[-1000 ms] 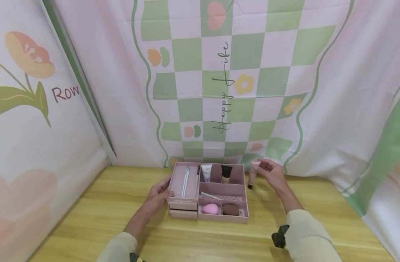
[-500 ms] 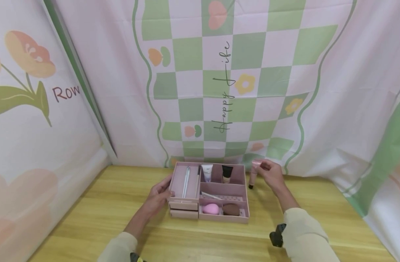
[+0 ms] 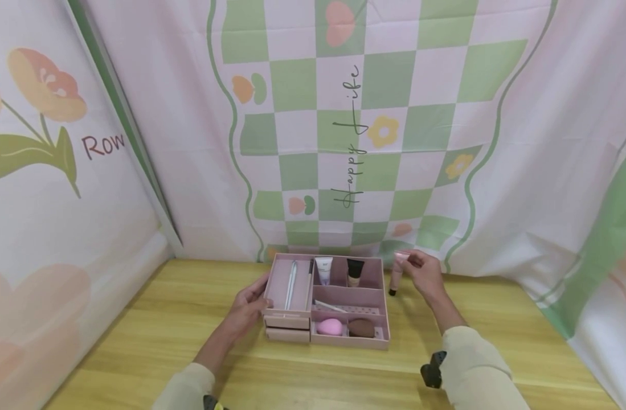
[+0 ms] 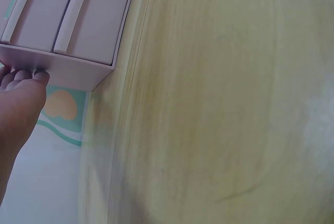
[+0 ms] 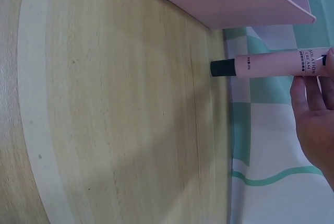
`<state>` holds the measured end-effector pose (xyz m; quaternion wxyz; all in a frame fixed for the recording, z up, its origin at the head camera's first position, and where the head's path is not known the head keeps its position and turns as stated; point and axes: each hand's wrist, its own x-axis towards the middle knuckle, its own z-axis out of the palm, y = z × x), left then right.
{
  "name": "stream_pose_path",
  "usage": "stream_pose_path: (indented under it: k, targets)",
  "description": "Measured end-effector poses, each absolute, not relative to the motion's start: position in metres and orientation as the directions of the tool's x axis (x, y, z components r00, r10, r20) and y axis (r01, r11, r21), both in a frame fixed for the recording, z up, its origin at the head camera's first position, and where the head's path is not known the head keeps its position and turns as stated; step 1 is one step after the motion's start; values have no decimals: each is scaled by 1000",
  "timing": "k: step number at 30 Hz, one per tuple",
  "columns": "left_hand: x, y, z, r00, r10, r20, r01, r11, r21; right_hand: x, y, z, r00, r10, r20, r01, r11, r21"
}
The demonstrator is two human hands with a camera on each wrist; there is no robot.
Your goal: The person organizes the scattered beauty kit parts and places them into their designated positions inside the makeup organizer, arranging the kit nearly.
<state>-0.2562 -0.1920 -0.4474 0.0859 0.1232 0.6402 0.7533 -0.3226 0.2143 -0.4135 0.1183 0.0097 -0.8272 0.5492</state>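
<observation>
My right hand [image 3: 426, 274] pinches the upper end of a pink cream tube [image 3: 396, 272] with a black cap. The tube stands nearly upright, cap down, just right of a pink cosmetics organizer [image 3: 348, 290]. In the right wrist view, "ISOLATION CREAM" is printed on the tube [image 5: 271, 63], and its cap meets or nearly meets the table. My left hand [image 3: 247, 307] rests against the organizer's left side wall. The left wrist view has those fingertips [image 4: 40, 76] touching the wall beside two drawers [image 4: 102, 18].
The organizer holds a white tube [image 3: 323, 271], a black-capped tube [image 3: 354, 272], white tweezers-like sticks [image 3: 290, 285], a dark slim stick [image 3: 310, 279], a pink sponge [image 3: 330, 327] and a brown sponge [image 3: 361, 327]. A patterned curtain [image 3: 384, 171] hangs behind the wooden table [image 3: 189, 296].
My right forearm has shifted slightly to the left. The tube stays in the right hand's pinch beside the organizer, and the left hand keeps its place.
</observation>
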Motion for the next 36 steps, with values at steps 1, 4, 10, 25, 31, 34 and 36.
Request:
stream_pose_path:
  k: [1, 4, 10, 25, 31, 34, 36]
  targets:
    - [-256, -192, -447, -956, 286, 72, 24, -166, 986, -323, 214, -414, -972, 117, 205, -143, 398, -906]
    - [-257, -192, -448, -957, 281, 72, 26, -162, 986, -323, 214, -414, -972, 121, 202, -138, 401, -905]
    - [-257, -192, -448, -954, 287, 84, 40, -156, 987, -322, 216, -412, -969, 107, 222, -160, 408, -899]
    - [-257, -193, -448, -948, 302, 101, 50, -172, 984, -317, 216, -389, -947, 105, 305, -250, 360, -899]
    - [-256, -192, -447, -949, 303, 88, 35, -177, 984, -311, 217, -375, -944, 90, 316, -264, 368, -892]
    - [-255, -192, -447, -952, 296, 82, 30, -175, 984, -309, 215, -369, -943, 86, 321, -274, 348, -897]
    - [-255, -192, -447, -954, 290, 78, 28, -175, 984, -307, 214, -366, -940, 87, 331, -286, 331, -899]
